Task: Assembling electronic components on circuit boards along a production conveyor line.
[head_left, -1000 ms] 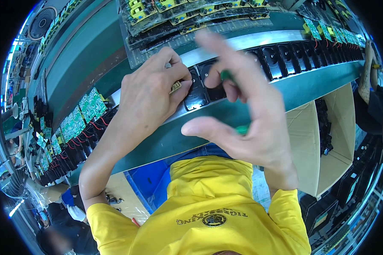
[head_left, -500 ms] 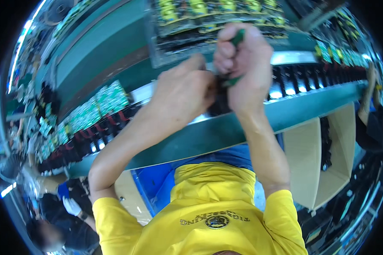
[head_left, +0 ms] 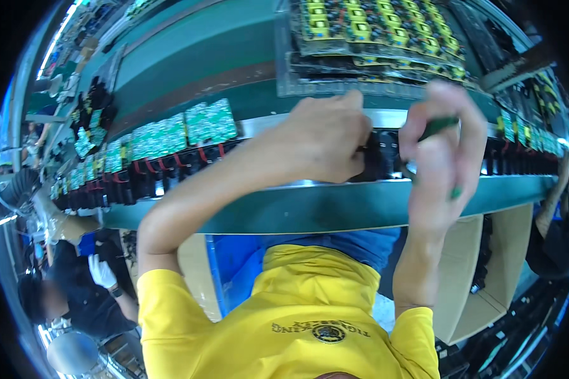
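My left hand (head_left: 335,139) is closed, knuckles up, over the row of black parts (head_left: 380,155) along the bench. Its fingertips are hidden behind the knuckles, so I cannot make out what they pinch. To its right, my right hand (head_left: 446,151), blurred by motion, is wrapped around a green-handled hand tool (head_left: 440,126). The tool's working end is hard to see. Left of my hands, green circuit boards (head_left: 210,122) stand in a line above the black parts, with red wires between them.
Stacked trays of yellow-topped components (head_left: 360,30) lie beyond my hands. A green bench edge (head_left: 310,208) runs in front of me. Below it on the right is an open cardboard box (head_left: 501,265). A co-worker with a white glove (head_left: 101,271) is at lower left; another person's arm (head_left: 553,196) reaches in at right.
Both hands have shifted to the right in the picture, and the right hand has moved away from the left with the green-handled tool. The bench and trays also appear further right.
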The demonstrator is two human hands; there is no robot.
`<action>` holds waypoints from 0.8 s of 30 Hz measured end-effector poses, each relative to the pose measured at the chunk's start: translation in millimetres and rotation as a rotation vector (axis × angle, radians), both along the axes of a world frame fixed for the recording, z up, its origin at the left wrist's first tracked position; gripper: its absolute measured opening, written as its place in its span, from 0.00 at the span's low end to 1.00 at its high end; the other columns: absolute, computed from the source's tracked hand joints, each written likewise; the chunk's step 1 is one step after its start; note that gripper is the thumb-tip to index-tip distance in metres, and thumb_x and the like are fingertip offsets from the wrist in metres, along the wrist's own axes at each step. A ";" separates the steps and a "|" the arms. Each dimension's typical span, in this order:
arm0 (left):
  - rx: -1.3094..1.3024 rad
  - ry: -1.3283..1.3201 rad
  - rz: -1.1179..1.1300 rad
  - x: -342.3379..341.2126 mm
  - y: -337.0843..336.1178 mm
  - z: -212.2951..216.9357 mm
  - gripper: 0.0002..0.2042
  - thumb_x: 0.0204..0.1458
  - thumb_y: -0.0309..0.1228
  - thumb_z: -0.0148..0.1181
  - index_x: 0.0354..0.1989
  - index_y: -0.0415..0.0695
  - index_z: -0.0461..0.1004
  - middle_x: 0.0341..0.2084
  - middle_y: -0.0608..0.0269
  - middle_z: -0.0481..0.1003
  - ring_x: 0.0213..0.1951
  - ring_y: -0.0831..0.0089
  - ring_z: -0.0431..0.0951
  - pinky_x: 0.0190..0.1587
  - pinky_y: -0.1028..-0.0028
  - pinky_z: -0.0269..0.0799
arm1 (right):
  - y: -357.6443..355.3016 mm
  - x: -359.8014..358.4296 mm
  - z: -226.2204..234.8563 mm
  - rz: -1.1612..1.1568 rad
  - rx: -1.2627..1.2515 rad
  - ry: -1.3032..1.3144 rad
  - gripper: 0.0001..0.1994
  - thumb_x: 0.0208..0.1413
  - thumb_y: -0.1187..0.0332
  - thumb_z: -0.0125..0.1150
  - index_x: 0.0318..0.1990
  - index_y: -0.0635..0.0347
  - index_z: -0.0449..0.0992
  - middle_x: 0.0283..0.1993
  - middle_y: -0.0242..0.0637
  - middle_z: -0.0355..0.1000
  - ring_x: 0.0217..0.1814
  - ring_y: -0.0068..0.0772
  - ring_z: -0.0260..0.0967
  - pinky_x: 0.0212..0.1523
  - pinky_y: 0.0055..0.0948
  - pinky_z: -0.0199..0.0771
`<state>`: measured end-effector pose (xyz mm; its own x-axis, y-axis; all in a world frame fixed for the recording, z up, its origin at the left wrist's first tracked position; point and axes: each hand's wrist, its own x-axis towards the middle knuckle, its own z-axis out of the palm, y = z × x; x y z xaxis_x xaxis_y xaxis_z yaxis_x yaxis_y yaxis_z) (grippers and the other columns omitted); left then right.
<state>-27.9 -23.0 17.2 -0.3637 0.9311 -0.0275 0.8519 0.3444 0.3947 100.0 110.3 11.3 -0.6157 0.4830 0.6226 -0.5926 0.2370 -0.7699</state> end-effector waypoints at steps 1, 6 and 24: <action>0.004 -0.055 -0.090 -5.2 -5.9 9.3 0.07 0.53 0.30 0.74 0.39 0.45 0.87 0.43 0.58 0.77 0.40 0.51 0.83 0.45 0.55 0.81 | 0.7 21.7 7.2 -0.062 0.273 -0.190 0.19 0.69 0.67 0.68 0.64 0.60 0.85 0.44 0.35 0.75 0.40 0.30 0.67 0.43 0.31 0.71; -0.342 -0.138 -0.177 -26.1 27.9 50.9 0.16 0.53 0.29 0.74 0.51 0.42 0.85 0.52 0.58 0.80 0.50 0.54 0.82 0.53 0.58 0.81 | 5.5 62.6 -21.6 -0.339 1.023 -0.661 0.10 0.60 0.64 0.82 0.48 0.49 0.95 0.49 0.34 0.73 0.43 0.37 0.69 0.44 0.36 0.74; 0.110 0.429 0.072 6.9 -113.9 -10.2 0.27 0.51 0.16 0.62 0.62 0.44 0.79 0.71 0.55 0.75 0.73 0.50 0.74 0.86 0.41 0.58 | 172.9 120.8 -17.4 -1.139 0.798 -0.972 0.13 0.71 0.52 0.75 0.53 0.45 0.95 0.54 0.42 0.79 0.45 0.49 0.83 0.42 0.48 0.84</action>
